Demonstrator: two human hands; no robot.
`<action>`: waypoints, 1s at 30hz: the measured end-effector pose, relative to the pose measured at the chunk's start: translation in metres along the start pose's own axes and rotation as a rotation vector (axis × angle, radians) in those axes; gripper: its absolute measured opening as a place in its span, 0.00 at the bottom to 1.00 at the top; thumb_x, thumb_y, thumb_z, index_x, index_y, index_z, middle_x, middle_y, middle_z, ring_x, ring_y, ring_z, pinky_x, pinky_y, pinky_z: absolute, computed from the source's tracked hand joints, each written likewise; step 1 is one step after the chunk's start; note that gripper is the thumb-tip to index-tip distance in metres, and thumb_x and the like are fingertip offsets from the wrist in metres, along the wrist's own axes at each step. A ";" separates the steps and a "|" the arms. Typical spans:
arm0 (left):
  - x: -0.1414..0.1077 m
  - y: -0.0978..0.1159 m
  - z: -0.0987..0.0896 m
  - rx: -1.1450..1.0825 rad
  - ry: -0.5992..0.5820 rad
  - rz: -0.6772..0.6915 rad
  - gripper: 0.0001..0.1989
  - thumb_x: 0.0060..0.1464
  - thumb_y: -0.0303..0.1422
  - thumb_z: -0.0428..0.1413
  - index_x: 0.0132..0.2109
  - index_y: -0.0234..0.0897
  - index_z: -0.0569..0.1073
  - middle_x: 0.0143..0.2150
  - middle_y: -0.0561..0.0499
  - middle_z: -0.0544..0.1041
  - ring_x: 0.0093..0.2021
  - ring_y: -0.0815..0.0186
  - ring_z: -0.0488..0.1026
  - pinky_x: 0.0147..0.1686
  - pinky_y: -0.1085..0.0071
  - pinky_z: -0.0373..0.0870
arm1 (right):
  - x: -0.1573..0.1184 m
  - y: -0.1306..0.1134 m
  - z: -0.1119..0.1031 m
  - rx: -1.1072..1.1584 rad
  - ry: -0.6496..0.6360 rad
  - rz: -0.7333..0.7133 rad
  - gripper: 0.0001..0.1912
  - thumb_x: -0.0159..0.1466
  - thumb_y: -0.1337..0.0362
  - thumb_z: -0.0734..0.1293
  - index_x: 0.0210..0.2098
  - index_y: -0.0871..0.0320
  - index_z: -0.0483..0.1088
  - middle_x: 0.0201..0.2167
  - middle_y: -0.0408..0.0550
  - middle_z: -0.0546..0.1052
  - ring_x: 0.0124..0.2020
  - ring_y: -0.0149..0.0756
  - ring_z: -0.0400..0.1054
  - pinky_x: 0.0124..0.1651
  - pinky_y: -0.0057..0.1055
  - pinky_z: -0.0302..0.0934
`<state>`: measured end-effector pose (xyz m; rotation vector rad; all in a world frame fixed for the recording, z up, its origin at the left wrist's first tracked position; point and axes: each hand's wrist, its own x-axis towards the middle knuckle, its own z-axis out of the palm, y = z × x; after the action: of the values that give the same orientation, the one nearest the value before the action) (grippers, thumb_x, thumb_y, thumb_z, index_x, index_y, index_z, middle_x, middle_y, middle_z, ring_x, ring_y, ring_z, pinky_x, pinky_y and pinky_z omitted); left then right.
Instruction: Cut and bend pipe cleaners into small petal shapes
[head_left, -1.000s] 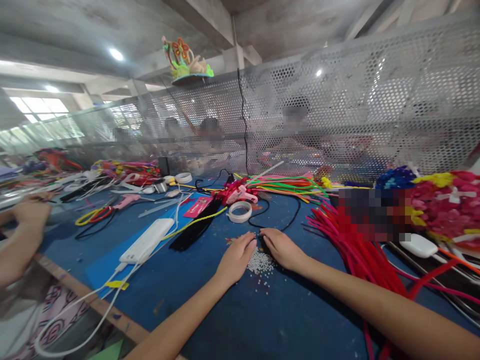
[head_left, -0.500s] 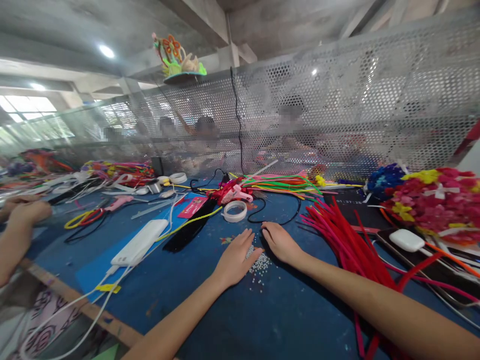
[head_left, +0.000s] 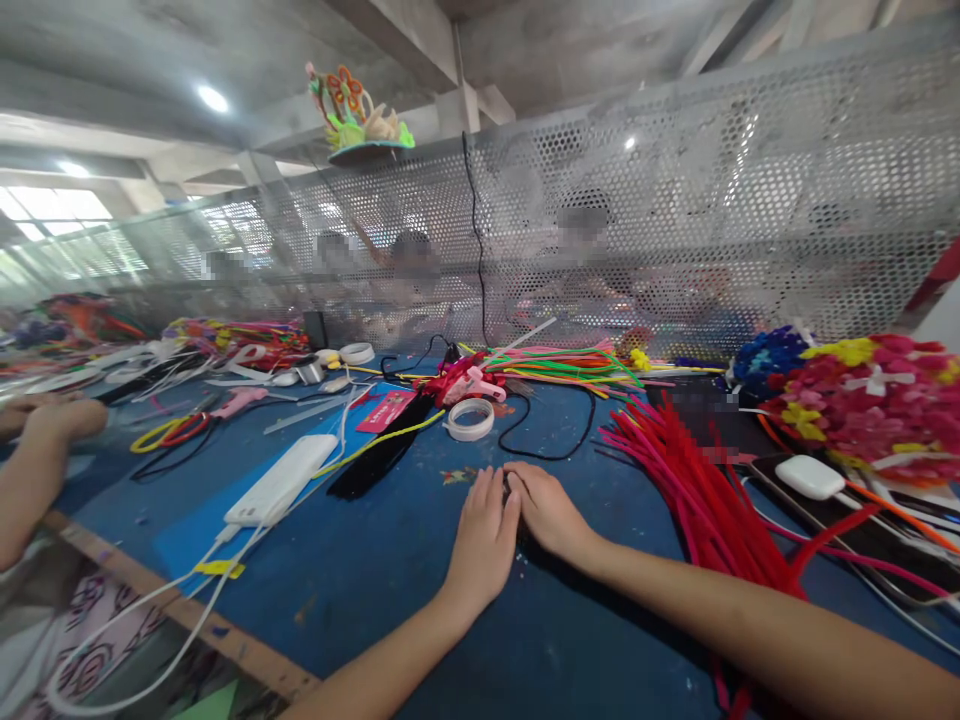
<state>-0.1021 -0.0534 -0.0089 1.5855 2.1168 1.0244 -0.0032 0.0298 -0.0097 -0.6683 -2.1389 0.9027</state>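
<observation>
My left hand (head_left: 486,535) rests on the blue tabletop (head_left: 390,590), its fingers stretched forward and its edge down on the surface. Curved toward it, my right hand (head_left: 551,510) has its fingers extended and its fingertips close to those of the left. Between and under the two palms the space is mostly covered, so the pile of small pale beads there is hidden. Only a few loose beads (head_left: 523,566) show just below the hands. Neither hand visibly grips anything.
Ahead lie a roll of white tape (head_left: 470,420) and a pink glue gun (head_left: 474,385). A white power strip (head_left: 283,482) is at left, red pipe cleaners (head_left: 697,490) at right, beside a flower bundle (head_left: 874,410). Another person's hand (head_left: 64,420) is at far left.
My hands have drawn together over the scattered beads, the left turning its fingers more upright and the right shifting left. The beads seen before are now almost entirely covered.
</observation>
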 end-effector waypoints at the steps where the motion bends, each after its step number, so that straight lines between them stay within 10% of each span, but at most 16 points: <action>1: -0.001 0.003 0.006 -0.085 0.018 -0.011 0.31 0.58 0.45 0.39 0.61 0.27 0.57 0.64 0.38 0.54 0.65 0.58 0.48 0.62 0.57 0.43 | -0.002 -0.004 0.005 0.083 0.025 0.022 0.15 0.65 0.65 0.52 0.37 0.58 0.69 0.33 0.50 0.74 0.37 0.35 0.68 0.43 0.31 0.60; 12: 0.031 0.034 0.038 -0.834 0.383 -0.268 0.17 0.53 0.30 0.48 0.49 0.30 0.70 0.56 0.38 0.68 0.57 0.59 0.64 0.59 0.63 0.54 | 0.010 -0.003 0.032 0.766 0.471 0.407 0.11 0.53 0.65 0.61 0.33 0.59 0.73 0.38 0.50 0.77 0.40 0.38 0.69 0.47 0.34 0.60; 23: 0.062 0.016 0.025 -1.140 0.558 -0.302 0.10 0.50 0.30 0.50 0.37 0.32 0.74 0.42 0.43 0.77 0.43 0.62 0.73 0.47 0.64 0.67 | 0.037 -0.012 0.054 1.180 0.610 0.558 0.09 0.51 0.61 0.62 0.25 0.60 0.70 0.26 0.48 0.78 0.31 0.37 0.72 0.40 0.33 0.66; 30: 0.129 0.023 -0.017 -1.312 0.632 -0.205 0.06 0.45 0.28 0.52 0.30 0.32 0.73 0.30 0.48 0.77 0.35 0.66 0.75 0.40 0.70 0.69 | 0.114 -0.014 0.052 1.273 0.574 0.492 0.08 0.54 0.62 0.61 0.22 0.58 0.66 0.23 0.48 0.77 0.30 0.37 0.72 0.38 0.32 0.66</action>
<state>-0.1406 0.0631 0.0408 0.3971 1.1596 2.3010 -0.1159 0.0779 0.0214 -0.6200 -0.6098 1.7745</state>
